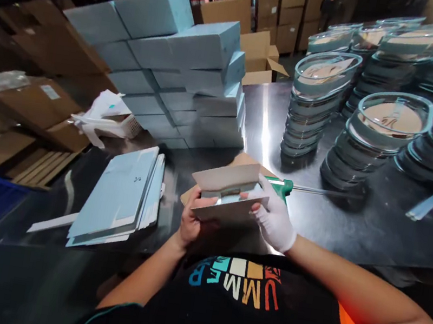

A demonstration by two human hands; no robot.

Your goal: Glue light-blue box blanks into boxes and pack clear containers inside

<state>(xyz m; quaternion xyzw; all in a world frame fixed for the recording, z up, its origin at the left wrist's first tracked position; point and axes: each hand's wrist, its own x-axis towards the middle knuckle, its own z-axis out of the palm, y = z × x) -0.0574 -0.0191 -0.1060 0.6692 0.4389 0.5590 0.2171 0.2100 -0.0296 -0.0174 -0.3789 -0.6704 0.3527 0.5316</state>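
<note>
A small carton (pixel 229 208) with its end open and flaps apart is held in front of my chest by both hands. My left hand (pixel 190 222), bare, grips its left end, with fingers reaching into the opening. My right hand (pixel 276 222), in a white glove with bare fingertips, grips the right end, its thumb on the near panel. Inside the carton is a pale surface I cannot make out well. Just beyond my right hand lies a tool with a green handle (pixel 287 187) and a long thin metal shaft. Brown cardboard (pixel 247 160) lies behind the carton.
Flat pale-blue cartons (pixel 117 182) are piled at left on the dark metal table (pixel 337 230). Closed boxes (pixel 193 49) form a tall stack behind. Stacked glass dishes (pixel 391 118) with cardboard inserts fill the right. A white plastic basket (pixel 123 128) holds papers.
</note>
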